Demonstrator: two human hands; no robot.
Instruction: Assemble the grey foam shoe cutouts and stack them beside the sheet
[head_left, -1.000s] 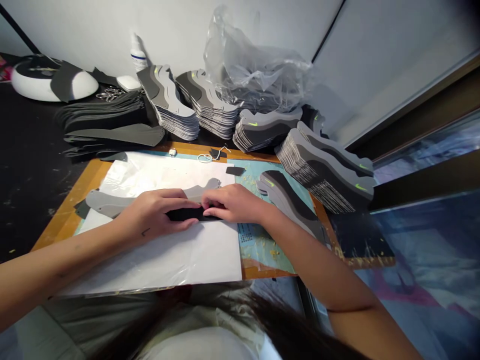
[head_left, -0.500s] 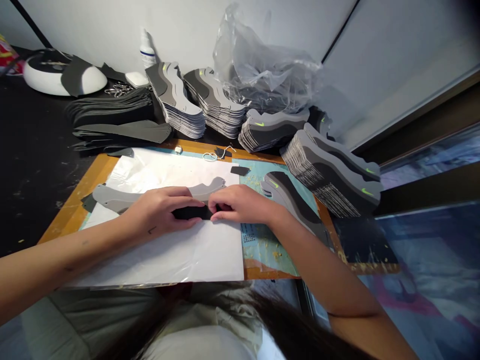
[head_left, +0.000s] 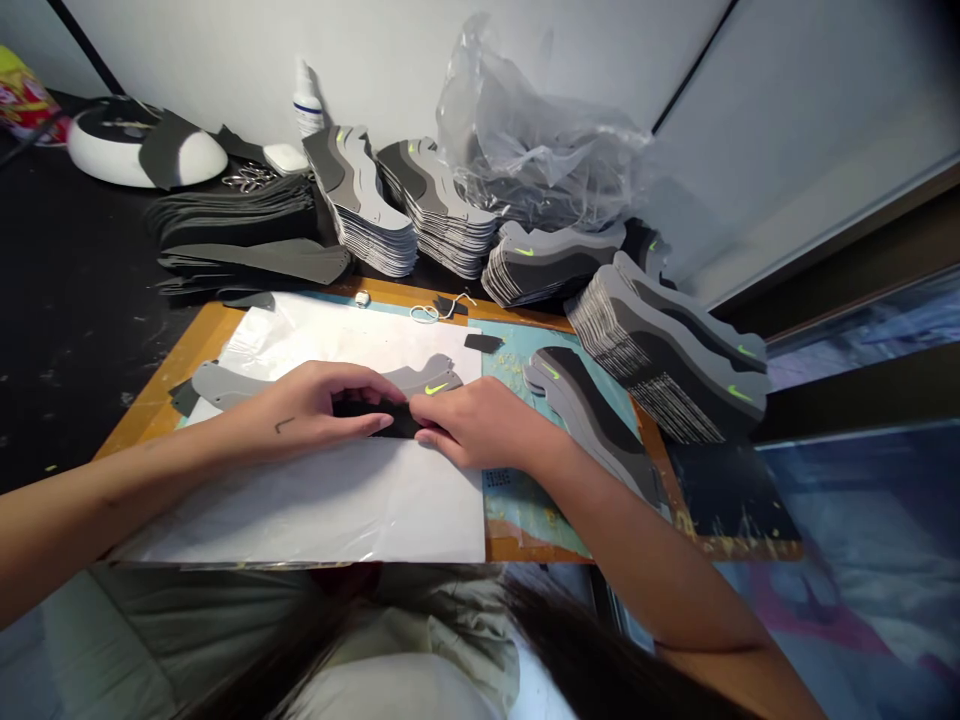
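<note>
Over the white sheet (head_left: 315, 515), both my hands work at a shoe upper piece (head_left: 229, 383) with a pale grey wavy edge, a bright green swoosh and a black part (head_left: 401, 422) nearest me. My left hand (head_left: 315, 408) curls over the black part, thumb on the near side and fingers on the far side. Close beside it, my right hand (head_left: 480, 422) pinches the right end of the black part between thumb and bent fingers. The hands cover the middle of the piece. Dark material (head_left: 184, 397) shows beneath its left end.
A few layered upper pieces (head_left: 592, 410) lie right of the sheet. Behind stand stacks of grey uppers (head_left: 371, 235), dark strips (head_left: 247, 240), a clear plastic bag (head_left: 540, 140) and a white spray bottle (head_left: 307, 105). A black scrap (head_left: 484, 343) and white string (head_left: 431, 312) lie on the board.
My right fingers have closed in toward the left hand on the black part, and the green swoosh now shows above them. The whole view has shifted slightly.
</note>
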